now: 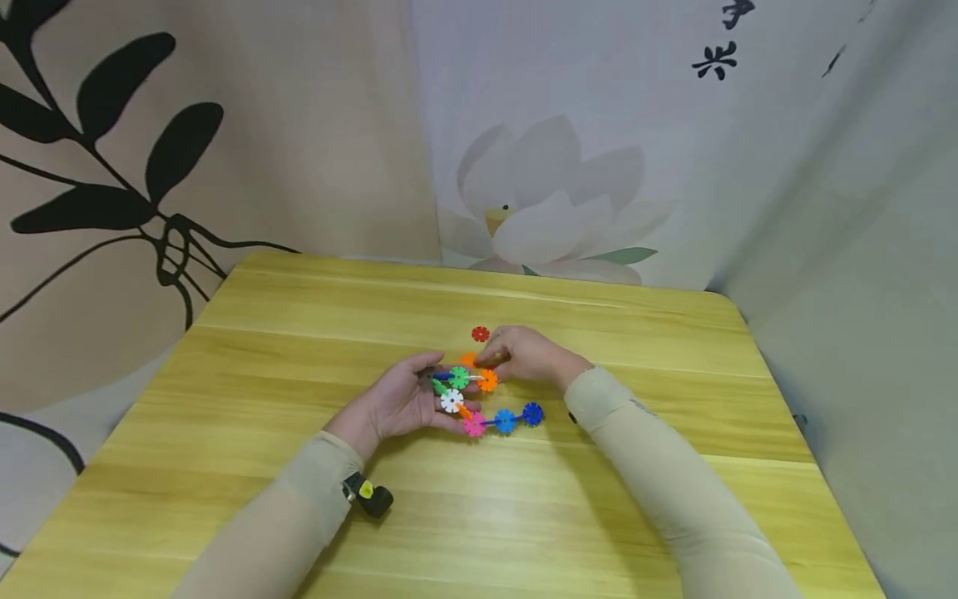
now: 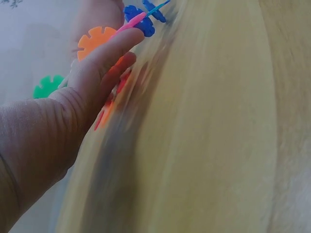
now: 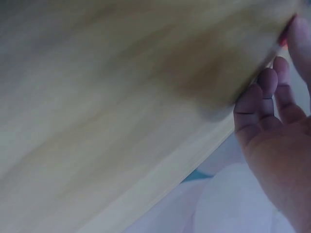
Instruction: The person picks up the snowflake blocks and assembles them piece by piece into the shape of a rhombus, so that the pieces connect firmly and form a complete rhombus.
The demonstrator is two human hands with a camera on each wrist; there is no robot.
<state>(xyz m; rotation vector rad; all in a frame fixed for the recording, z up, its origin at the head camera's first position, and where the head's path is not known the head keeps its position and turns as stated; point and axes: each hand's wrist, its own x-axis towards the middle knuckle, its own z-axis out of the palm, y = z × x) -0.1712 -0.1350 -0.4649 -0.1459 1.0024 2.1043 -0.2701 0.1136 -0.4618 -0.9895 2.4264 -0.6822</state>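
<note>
My left hand [image 1: 404, 399] lies palm up, its fingers fairly straight beneath a chain of slotted plastic discs. The chain includes a green disc [image 1: 459, 377], a white disc [image 1: 451, 401], an orange disc [image 1: 488, 380], a pink disc [image 1: 475, 424] and blue discs [image 1: 505, 421] that extend past the fingertips to the right. My right hand [image 1: 527, 351] is bent down just beyond the chain, fingertips right at a second orange disc [image 1: 469, 359]. In the right wrist view a red piece [image 3: 287, 34] shows beside the thumb; the index finger is hidden, so I cannot tell whether anything is pinched.
A loose red disc [image 1: 481, 334] lies on the wooden table [image 1: 599, 516], beyond the right hand. Behind the table's far edge hangs a printed curtain [image 1: 554, 166]. A small black device [image 1: 370, 495] is strapped at the left sleeve.
</note>
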